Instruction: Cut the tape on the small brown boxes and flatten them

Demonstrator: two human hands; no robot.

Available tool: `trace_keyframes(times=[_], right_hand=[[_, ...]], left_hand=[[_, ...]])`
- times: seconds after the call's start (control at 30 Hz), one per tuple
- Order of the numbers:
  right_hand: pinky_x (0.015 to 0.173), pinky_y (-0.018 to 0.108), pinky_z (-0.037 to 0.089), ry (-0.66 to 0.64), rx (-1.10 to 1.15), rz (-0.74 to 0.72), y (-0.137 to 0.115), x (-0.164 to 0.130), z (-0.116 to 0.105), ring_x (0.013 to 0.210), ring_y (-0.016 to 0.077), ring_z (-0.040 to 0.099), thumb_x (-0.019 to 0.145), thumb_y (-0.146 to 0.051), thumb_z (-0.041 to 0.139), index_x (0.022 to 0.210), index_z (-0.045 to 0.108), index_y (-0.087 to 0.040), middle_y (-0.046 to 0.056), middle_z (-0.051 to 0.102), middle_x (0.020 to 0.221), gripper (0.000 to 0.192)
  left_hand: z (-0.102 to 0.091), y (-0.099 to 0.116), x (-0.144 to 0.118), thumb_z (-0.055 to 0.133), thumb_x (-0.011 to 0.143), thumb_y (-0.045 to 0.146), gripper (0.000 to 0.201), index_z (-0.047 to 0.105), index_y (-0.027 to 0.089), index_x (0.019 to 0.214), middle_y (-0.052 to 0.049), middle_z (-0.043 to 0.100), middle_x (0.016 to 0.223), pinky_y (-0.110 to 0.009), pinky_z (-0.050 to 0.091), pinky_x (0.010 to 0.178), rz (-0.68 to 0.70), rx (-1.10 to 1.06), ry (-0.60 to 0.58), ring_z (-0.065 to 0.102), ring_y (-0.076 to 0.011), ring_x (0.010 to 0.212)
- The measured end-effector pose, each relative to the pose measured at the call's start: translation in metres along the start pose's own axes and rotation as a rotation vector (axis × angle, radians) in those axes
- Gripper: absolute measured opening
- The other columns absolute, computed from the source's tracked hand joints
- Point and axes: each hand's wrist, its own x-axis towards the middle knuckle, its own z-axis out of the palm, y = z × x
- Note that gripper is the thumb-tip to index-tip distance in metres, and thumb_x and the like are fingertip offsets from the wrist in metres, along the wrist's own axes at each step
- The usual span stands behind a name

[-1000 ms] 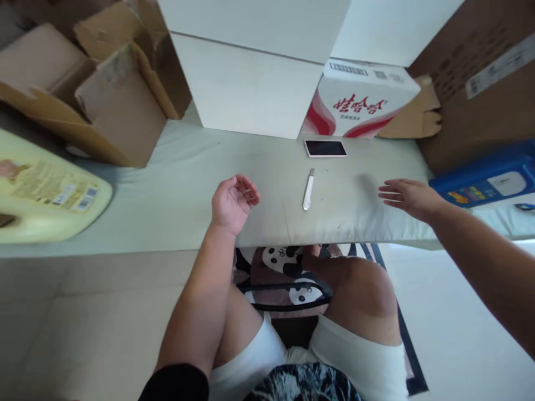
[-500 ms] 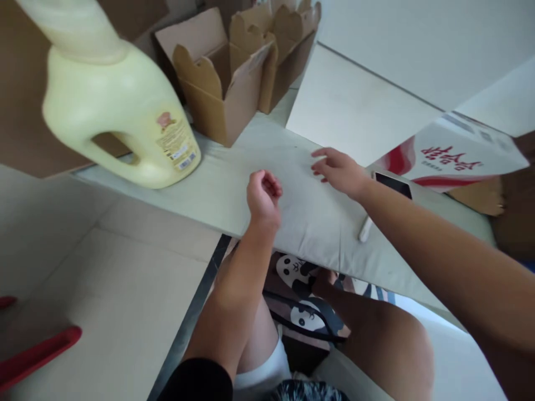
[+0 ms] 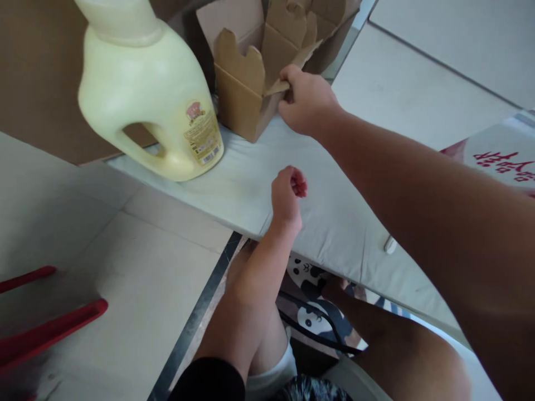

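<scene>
My right hand [image 3: 309, 100] pinches the front flap of an open brown cardboard box [image 3: 239, 94], thumb and fingers closed over the flap's edge. The box stands upright on the pale cloth-covered table [image 3: 330, 195], its scalloped side flaps raised. My left hand [image 3: 288, 192] rests near the table's front edge with its fingers curled in, and nothing shows in it. Left of the box is a large pale yellow jug [image 3: 146, 100] with a handle and a label.
A second cardboard box [image 3: 330, 28] stands behind the first. At the right are a white carton with red lettering [image 3: 501, 159] and a small white object [image 3: 390, 245], partly behind my right forearm. Red bars [image 3: 54, 331] stick out at lower left, above the floor.
My right hand has moved up and left from over the table to the box and taken hold of its front flap. My left hand stays curled; the view has shifted.
</scene>
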Motion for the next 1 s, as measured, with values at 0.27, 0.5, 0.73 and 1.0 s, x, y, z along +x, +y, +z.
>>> trace_keyframes(times=[0.27,0.5,0.73,1.0], right_hand=[[0.087,0.039,0.057,0.398,0.434,0.179,0.081,-0.158,-0.040,0.093,0.0221,0.068,0.091,-0.037,0.056,0.086,0.064,-0.025,0.004,0.065,0.089,0.016],[0.108,0.060,0.048,0.625,0.351,0.370,0.129,-0.286,-0.062,0.114,0.0338,0.065,0.090,-0.053,0.057,0.088,0.068,-0.033,0.007,0.065,0.097,0.023],[0.119,0.067,0.039,0.725,0.483,0.146,0.168,-0.323,-0.017,0.145,0.0436,0.050,0.089,-0.086,0.041,0.133,0.061,-0.042,0.004,0.062,0.133,0.065],[0.113,0.055,0.055,0.649,0.843,0.458,0.149,-0.340,0.003,0.129,0.0307,0.069,0.088,-0.055,0.074,0.163,-0.008,-0.058,-0.002,0.066,0.146,0.111]], left_hand=[[-0.020,0.024,0.014,0.032,0.099,0.029,0.019,0.031,0.023,0.081,0.003,0.034,0.073,-0.028,0.035,0.064,0.427,-0.182,0.466,0.039,-0.0104,0.060],[0.003,-0.005,0.006,0.045,0.100,0.048,0.031,0.062,0.024,0.090,-0.003,0.069,0.096,-0.027,0.050,0.081,0.367,0.045,-0.009,0.068,-0.0174,0.097],[0.023,-0.034,-0.008,0.053,0.099,0.058,0.041,0.073,0.026,0.085,-0.006,0.077,0.110,-0.042,0.048,0.114,0.435,0.391,-0.413,0.067,-0.0268,0.121],[0.025,-0.046,-0.003,0.074,0.087,0.062,0.039,0.074,0.023,0.089,-0.004,0.071,0.091,-0.028,0.054,0.088,0.434,0.463,-0.258,0.068,-0.0189,0.094]])
